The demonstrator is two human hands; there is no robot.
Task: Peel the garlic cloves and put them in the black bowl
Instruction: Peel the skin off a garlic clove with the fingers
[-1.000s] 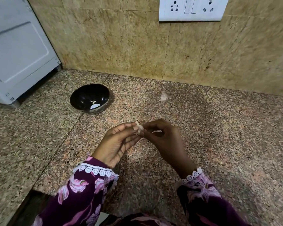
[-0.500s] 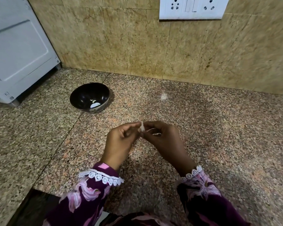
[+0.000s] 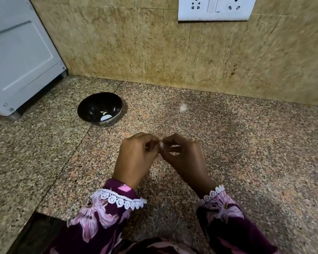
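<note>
Both hands are together, just above the stone counter (image 3: 246, 143). The left hand (image 3: 136, 158) & right hand (image 3: 185, 160) meet at their fingertips, & both pinch one small white garlic clove (image 3: 162, 144) between them. The fingers of both hands are curled in. Only a tiny bit of the clove shows, so you can't tell how much skin is on it. The picture is a bit blurry there too.

All places here go from the black bowl (image 3: 92, 103). The bowl sits on the counter. The hands & the clove are to the right of the bowl & nearer to the person, near it but not touching. Inside the bowl, at the bottom, lie a few white bits (image 3: 105, 116); they look like peeled garlic, but they're too small to be sure.

To the left of the bowl & a bit farther back stands a big white appliance (image 3: 20, 57), prob. a fridge or sth like it, can't tell which. Behind the bowl is a tan tile wall (image 3: 127, 48). Up on that wall, far to the right of the bowl, is a white socket & switch plate (image 3: 215, 8). On the counter to the right of the bowl is a small pale spot (image 3: 183, 107).

The person wears dark purple sleeves (image 3: 103, 219) w/ pink flowers & white lace at the wrists. Both sleeves are nearer to the person than the bowl.
</note>
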